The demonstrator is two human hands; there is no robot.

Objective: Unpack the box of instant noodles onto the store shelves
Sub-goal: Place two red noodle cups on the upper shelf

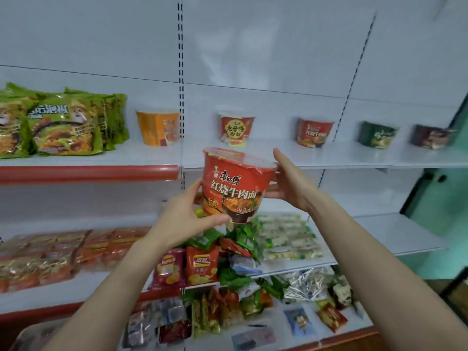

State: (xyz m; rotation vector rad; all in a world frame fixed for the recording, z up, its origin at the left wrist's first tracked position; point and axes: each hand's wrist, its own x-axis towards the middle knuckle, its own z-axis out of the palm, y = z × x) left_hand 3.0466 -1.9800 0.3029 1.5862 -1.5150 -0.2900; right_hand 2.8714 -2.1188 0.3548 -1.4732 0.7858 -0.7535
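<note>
Three white shelves (329, 158) fill the view, backed by white panels and edged in red on the left. On the top shelf, green noodle packs (63, 125) stand at the left; to their right, spaced well apart in a row, sit an orange cup (157, 127), a red-and-yellow cup (235, 129), a red cup (314, 133), a green cup (377, 134) and a brown cup (430, 136). The middle shelf carries orange packets (50, 257) at the left, chip bags (187, 267) and loose green wrappers in the centre, and pale packets (286, 236) to the right. The lowest shelf holds a jumble of small snack packs (228, 312). In front of the shelving, held in the air between top and middle shelves, is a red noodle bowl (235, 183), tilted slightly, its printed face toward the camera and its film-wrapped lid up. Both bare forearms reach up from the bottom of the view. The left hand (187, 219) grips the bowl's lower left side, thumb under its base. The right hand (286, 181) clasps the bowl's right side at the rim, fingers behind it.
</note>
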